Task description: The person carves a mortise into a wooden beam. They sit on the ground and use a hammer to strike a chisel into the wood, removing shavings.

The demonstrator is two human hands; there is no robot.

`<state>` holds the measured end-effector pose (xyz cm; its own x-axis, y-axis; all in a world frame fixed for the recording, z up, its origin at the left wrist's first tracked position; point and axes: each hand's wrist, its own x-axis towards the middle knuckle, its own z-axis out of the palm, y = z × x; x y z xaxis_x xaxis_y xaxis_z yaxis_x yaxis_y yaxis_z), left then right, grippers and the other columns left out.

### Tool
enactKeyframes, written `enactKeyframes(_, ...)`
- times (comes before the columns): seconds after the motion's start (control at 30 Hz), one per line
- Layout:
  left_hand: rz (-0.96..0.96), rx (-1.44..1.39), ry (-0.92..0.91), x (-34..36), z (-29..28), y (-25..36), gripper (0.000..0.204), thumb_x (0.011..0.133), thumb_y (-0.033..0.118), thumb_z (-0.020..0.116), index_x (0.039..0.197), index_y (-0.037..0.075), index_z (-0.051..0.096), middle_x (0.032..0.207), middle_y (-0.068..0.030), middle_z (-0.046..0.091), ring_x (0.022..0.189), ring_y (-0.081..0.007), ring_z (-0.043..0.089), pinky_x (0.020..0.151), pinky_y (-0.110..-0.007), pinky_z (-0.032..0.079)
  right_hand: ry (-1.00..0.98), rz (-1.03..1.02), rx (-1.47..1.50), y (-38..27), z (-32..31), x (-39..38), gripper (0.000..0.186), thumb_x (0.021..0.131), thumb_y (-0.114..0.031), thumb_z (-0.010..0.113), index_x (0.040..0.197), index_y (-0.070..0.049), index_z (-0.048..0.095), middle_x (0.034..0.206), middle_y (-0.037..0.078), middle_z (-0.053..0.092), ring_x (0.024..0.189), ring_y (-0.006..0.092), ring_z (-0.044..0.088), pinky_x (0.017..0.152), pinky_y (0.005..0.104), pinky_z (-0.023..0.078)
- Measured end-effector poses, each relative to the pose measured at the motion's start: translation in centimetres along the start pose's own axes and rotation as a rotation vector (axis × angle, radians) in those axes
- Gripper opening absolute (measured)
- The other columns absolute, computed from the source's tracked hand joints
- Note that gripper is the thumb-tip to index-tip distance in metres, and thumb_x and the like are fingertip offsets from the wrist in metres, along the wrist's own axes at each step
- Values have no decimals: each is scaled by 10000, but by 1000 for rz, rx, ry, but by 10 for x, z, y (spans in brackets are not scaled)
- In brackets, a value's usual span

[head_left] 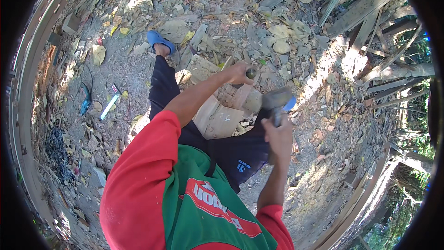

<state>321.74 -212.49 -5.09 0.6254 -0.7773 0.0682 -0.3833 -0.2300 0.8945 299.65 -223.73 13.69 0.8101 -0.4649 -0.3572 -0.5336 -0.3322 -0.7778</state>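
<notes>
My left hand is closed around a chisel whose dark, rounded handle end points up toward me; most of its blade is hidden beneath the hand. Directly below lies a piece of light wood with a rough, cut surface. A wider pale board lies between my legs, and another flat piece of wood sits beyond it. To the right, my right hand grips a hammer by its handle. Its thick grey head, blue at one end, is raised apart from the chisel and slightly blurred.
Left on the dirt are a teal corded power tool and a try square with a pale blade. My foot in a blue clog stands beyond the wood. Old planks are heaped at the far right. Dry leaves cover the ground.
</notes>
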Motion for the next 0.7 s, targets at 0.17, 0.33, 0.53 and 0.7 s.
enactKeyframes(0.17,-101,2,-100,1,-1,19,386,701,318,780,920,32,645,803,-113,666,746,-229,615,739,-359,494,296,-329,255,-93,-43,-5,158,835,-92,699,886,-12,573,589,18,546,457,62,482,431,227,376)
enactKeyframes(0.33,-36,-66,-14,-12,-4,7,411,694,319,784,956,38,638,806,-119,672,738,-236,611,724,-376,493,398,-500,442,-92,-15,30,102,857,-88,634,835,-31,552,571,14,518,459,104,484,436,243,390)
enactKeyframes(0.53,87,126,179,-10,11,-24,597,684,333,777,1202,89,609,1046,-178,682,934,-308,648,848,-384,505,112,-258,-326,22,48,110,217,786,-134,642,926,24,594,702,87,627,608,193,603,594,305,481)
enactKeyframes(0.7,-105,-38,-56,0,18,3,523,664,323,776,1106,77,643,978,-168,693,902,-289,660,800,-408,503,238,-301,148,-48,-51,47,142,791,-128,668,874,-39,594,632,15,537,498,76,510,449,255,400)
